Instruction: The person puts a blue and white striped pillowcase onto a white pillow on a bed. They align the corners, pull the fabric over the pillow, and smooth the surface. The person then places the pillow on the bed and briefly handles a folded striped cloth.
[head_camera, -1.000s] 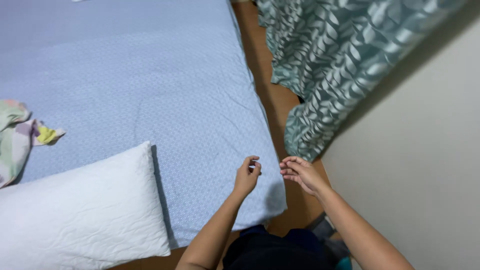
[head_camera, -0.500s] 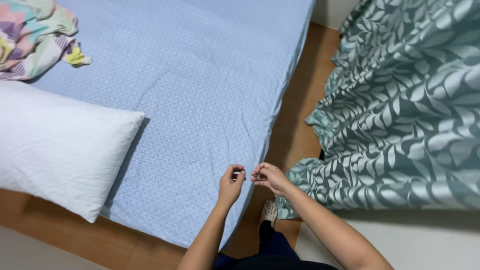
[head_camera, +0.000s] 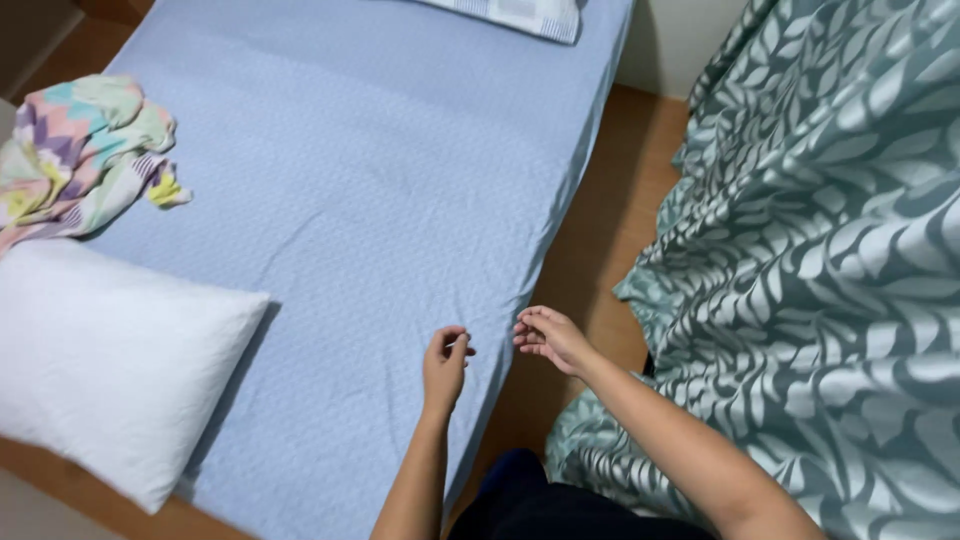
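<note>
Pale blue fitted sheet (head_camera: 380, 200) is covering the mattress that is stretching away ahead of both your hands; its right-hand edge is running down past your fingertips, and a strip of brown wooden floor (head_camera: 600, 240) is showing just beyond that edge. To the right of your right hand, a large teal cloth with a pale leaf pattern (head_camera: 830, 260) is lying heaped and is spreading down beside your right forearm. Well to the left of your left hand, a white pillow (head_camera: 110, 370) is lying on the sheet, partly overhanging the near side of the bed. Far ahead and left of that hand, a crumpled pastel cloth (head_camera: 85, 150) in pink, mint and yellow is resting on the sheet. At the far end, a checked pillow (head_camera: 520, 15) is only partly showing. Your left hand (head_camera: 444, 365) is hovering over the sheet's edge with fingers curled inward, thumb and forefinger nearly meeting; whether they are pinching fabric cannot be told. Your right hand (head_camera: 548, 338) is hanging just beside it, over the floor gap, fingers loosely bent and holding nothing.
</note>
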